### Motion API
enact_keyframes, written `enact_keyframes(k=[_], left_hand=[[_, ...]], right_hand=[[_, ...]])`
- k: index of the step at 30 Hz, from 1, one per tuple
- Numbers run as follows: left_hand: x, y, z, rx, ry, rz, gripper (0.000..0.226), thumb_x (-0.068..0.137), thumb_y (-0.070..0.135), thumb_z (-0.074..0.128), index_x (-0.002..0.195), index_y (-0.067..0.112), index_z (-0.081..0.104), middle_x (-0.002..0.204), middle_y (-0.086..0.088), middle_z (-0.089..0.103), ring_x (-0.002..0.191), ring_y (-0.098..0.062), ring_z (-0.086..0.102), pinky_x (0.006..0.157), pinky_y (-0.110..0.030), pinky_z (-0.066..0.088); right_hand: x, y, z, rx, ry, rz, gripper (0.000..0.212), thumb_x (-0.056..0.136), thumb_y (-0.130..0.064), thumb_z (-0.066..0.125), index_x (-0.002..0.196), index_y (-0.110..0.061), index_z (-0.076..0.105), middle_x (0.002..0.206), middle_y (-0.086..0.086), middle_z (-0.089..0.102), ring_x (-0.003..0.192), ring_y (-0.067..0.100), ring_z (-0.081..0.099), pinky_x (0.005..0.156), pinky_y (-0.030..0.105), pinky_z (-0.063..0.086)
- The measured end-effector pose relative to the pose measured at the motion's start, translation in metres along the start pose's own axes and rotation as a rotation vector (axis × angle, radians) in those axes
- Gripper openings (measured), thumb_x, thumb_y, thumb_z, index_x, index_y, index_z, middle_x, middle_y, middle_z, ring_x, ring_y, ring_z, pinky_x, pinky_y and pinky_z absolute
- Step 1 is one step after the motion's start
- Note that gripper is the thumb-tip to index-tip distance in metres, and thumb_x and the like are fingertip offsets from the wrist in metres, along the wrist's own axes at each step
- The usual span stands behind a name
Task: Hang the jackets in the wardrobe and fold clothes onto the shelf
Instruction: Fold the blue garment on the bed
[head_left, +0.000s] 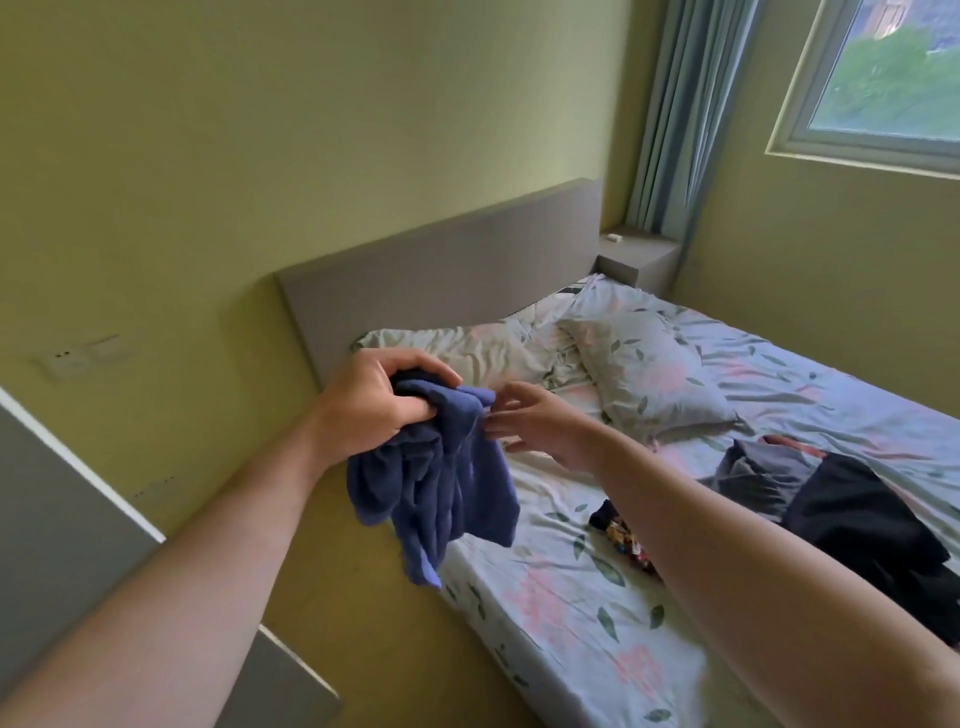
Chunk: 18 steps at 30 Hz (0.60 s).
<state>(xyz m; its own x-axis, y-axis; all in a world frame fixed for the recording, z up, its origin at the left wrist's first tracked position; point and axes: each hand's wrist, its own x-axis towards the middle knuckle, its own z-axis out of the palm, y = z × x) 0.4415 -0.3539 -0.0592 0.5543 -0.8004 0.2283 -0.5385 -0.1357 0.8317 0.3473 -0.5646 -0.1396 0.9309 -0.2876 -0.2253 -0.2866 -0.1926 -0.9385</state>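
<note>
My left hand (374, 400) grips a bunched blue garment (441, 488) by its top, and the cloth hangs down over the near edge of the bed (571, 623). My right hand (535, 423) reaches toward the garment with fingers spread and relaxed, its fingertips at the cloth's upper right edge; I cannot tell whether they touch it. On the bed to the right lie a grey garment (753, 473), a black garment (862, 525) and a small dark patterned piece (623, 535).
Two pillows (644, 379) lie at the grey headboard (457, 270). A bedside ledge (639, 249), a blue curtain (685, 119) and a window (893, 78) are at the back right. A grey panel (57, 519) stands at the left.
</note>
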Motion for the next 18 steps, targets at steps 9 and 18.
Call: enact_keyframes(k=[9, 18], left_hand=[[-0.012, 0.001, -0.018, 0.031, 0.136, -0.06, 0.052, 0.073, -0.023, 0.045, 0.097, 0.014, 0.073, 0.097, -0.001, 0.073, 0.075, 0.0, 0.067, 0.062, -0.013, 0.048], [-0.021, -0.064, -0.04, 0.435, 0.403, -0.315, 0.041, 0.079, 0.0, 0.052, 0.101, 0.032, 0.063, 0.108, 0.002, 0.058, 0.093, -0.025, 0.059, 0.079, -0.036, 0.05]], right_hand=[[0.015, -0.009, 0.027, -0.326, 0.028, 0.021, 0.011, 0.091, -0.026, 0.066, 0.1, -0.019, 0.069, 0.086, -0.001, 0.065, 0.089, 0.022, 0.061, 0.074, 0.031, 0.047], [-0.005, -0.063, -0.003, -0.833, -0.072, -0.128, 0.046, 0.086, -0.067, 0.062, 0.095, -0.022, 0.062, 0.085, -0.008, 0.062, 0.075, 0.009, 0.058, 0.067, 0.03, 0.044]])
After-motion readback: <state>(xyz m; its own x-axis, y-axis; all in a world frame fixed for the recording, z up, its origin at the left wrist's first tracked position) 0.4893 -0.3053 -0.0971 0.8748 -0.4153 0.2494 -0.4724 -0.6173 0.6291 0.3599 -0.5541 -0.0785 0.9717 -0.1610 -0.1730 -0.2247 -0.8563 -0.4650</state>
